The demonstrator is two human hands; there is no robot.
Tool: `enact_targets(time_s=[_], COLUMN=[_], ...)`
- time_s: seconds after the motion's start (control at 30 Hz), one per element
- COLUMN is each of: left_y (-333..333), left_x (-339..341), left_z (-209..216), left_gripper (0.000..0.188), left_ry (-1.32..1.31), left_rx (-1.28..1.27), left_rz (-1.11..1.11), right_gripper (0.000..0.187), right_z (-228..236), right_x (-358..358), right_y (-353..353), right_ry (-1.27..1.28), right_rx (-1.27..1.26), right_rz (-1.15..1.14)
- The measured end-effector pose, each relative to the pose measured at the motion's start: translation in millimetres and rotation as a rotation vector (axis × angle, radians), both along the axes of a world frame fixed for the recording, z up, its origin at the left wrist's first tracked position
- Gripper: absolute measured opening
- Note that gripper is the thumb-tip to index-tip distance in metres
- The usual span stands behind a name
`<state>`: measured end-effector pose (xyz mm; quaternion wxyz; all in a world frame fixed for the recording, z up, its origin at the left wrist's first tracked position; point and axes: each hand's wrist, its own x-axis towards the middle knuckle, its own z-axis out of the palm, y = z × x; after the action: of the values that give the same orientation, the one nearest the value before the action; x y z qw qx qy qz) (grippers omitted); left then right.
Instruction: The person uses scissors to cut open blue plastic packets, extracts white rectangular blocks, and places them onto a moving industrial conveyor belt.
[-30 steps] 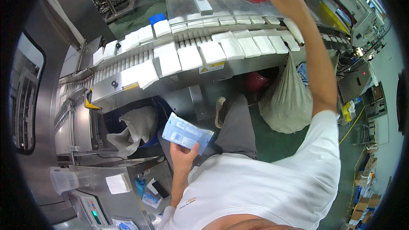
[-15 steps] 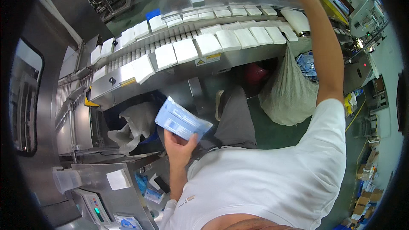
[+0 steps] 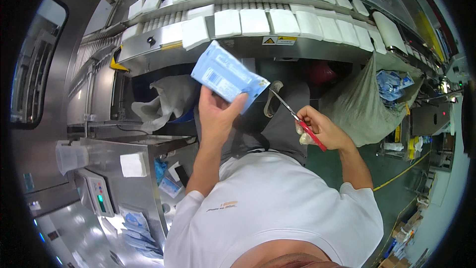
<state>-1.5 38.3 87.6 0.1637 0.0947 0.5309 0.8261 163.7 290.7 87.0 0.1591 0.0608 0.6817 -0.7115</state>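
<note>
My left hand (image 3: 220,114) is closed around the lower edge of a soft blue-and-white packet (image 3: 229,75), thumb on its face. The packet is tilted, with its printed side up. In my right hand (image 3: 325,130) is a pair of scissors (image 3: 316,140) with red handles. Their slim metal blades point up and left, the tip close to the packet's right corner; whether they touch I cannot tell. Something pale and crumpled shows by the handles under my fingers. Beyond the packet, folded white wipe stacks (image 3: 255,22) lie in a row along the conveyor's near edge.
A roller conveyor (image 3: 168,20) with a second row of white stacks runs across the far side. At right hangs a greenish sack (image 3: 354,104) with blue wrappers. At lower left are a metal bench, a scale (image 3: 99,193), a clear jug (image 3: 69,156) and more blue packets (image 3: 139,233).
My right hand has come down from the machine at the far right with the red-handled scissors, now beside the packet. The view has shifted, and the packet is still in my left hand.
</note>
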Motion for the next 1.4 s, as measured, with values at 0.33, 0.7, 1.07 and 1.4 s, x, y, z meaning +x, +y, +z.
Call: enact_targets(time_s=[0.33,0.7,1.07,1.4], left_y=[-1.2,-22.6,-13.7,-11.4], left_x=[2.2,21.5,40.1,18.8], left_z=[-0.2,-10.6,-5.8,-2.9], left_gripper=[0.065,0.068,0.071,0.051], left_ry=[0.042,-0.090,-0.231,-0.422], left_rx=[-0.022,-0.079,0.067,0.244], left_rz=[-0.045,-0.175,-0.482,-0.418], right_gripper=[0.036,0.035,0.039,0.055], right_z=[15.9,202.9,239.6,148.2], right_x=[-16.4,-35.5,-241.3,-113.5], right_y=[-11.3,103.5,241.9,12.1], right_ry=[-0.069,0.677,0.378,0.996], right_rx=[0.268,1.342,1.576,1.021], right_rz=[0.018,-0.625,-0.246,0.380])
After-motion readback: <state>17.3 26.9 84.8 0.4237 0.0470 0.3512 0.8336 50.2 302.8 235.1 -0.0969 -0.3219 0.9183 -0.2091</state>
